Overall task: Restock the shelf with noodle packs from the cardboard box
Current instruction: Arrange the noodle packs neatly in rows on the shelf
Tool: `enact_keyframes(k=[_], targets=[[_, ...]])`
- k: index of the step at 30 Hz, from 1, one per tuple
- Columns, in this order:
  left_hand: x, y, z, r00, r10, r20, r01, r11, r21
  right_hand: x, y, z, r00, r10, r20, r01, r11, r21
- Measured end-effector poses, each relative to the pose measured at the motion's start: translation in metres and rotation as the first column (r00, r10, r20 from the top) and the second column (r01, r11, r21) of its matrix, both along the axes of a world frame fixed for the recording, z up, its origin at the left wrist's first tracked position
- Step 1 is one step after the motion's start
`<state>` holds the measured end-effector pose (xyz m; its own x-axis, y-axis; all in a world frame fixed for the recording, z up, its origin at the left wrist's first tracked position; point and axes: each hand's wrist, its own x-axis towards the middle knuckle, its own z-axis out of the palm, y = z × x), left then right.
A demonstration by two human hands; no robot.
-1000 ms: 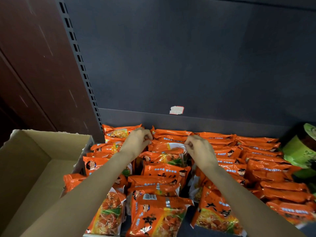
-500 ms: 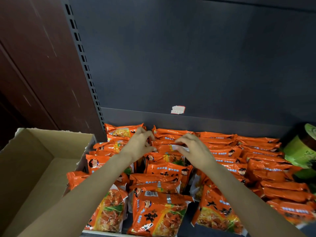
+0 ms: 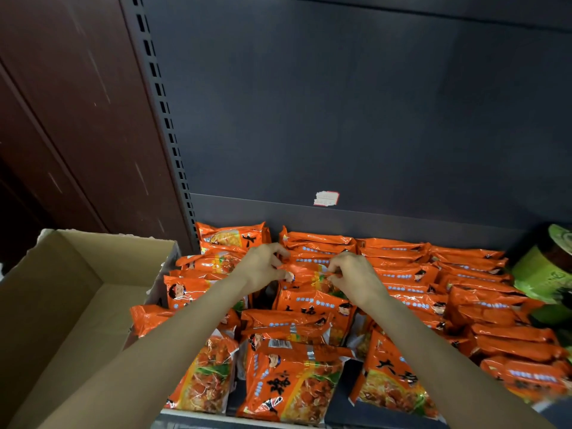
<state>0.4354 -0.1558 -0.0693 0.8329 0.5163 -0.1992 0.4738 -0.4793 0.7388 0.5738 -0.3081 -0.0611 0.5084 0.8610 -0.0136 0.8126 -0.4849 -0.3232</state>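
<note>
Both hands pinch one orange noodle pack (image 3: 305,275) — left hand (image 3: 263,267), right hand (image 3: 353,278). More packs lie all around the fingers — the cardboard box (image 3: 62,305) sits off to their left.

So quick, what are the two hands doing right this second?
Left hand: fingers curled, pinching the orange noodle pack in the middle row.
Right hand: pinching the same pack from its other side.

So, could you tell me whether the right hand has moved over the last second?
Yes, slightly: the right hand has shifted left, closer to beneath the white sticker on the back panel, nearing the left hand on the noodle pack.
</note>
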Motion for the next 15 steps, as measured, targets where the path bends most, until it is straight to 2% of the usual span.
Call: enact_keyframes(k=[5, 8, 13, 15], targets=[[0.009, -0.011, 0.009, 0.984, 0.079, 0.162, -0.094, 0.992, 0.086, -0.002, -0.009, 0.002, 0.995, -0.064, -0.079, 0.069, 0.996, 0.054], [0.011, -0.015, 0.018, 0.975, 0.007, 0.222, -0.033, 0.993, 0.115, 0.0, -0.017, -0.003, 0.99, -0.088, -0.111, 0.101, 0.988, 0.118], [0.006, -0.015, 0.016, 0.971, -0.088, 0.224, 0.108, 0.991, -0.08, -0.006, -0.011, 0.002, 0.971, -0.054, -0.232, 0.08, 0.991, 0.103], [0.003, -0.015, 0.014, 0.969, -0.081, 0.233, 0.122, 0.978, -0.17, -0.01, -0.004, 0.002, 0.975, -0.029, -0.219, 0.048, 0.995, 0.083]])
